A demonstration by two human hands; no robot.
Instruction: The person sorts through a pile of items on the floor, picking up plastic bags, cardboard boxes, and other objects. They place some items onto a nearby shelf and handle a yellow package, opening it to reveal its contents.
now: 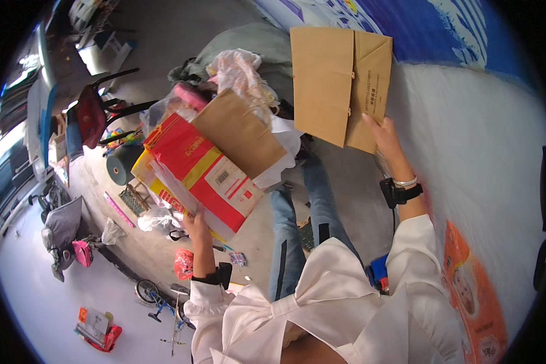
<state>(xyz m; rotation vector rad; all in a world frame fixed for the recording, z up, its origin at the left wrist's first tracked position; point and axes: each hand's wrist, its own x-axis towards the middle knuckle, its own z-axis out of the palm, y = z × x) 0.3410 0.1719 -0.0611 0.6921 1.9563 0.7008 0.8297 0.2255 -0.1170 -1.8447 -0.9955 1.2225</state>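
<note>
My right hand grips the lower corner of a flat, folded brown kraft paper bag, which bears printing and has small fasteners along one edge. My left hand pinches the near edge of a red bag with a yellow band and a white barcode label. Under that edge, a translucent and yellow packet is held with it. A second brown paper bag lies partly behind the red one; I cannot tell whether my left hand holds it too. White paper shows beneath it.
Beyond the bags is a heap of cloth and plastic. At left are a dark red chair, a dark green roll and a small woven stool. A blue bicycle stands lower left. A large white printed sack lines the right.
</note>
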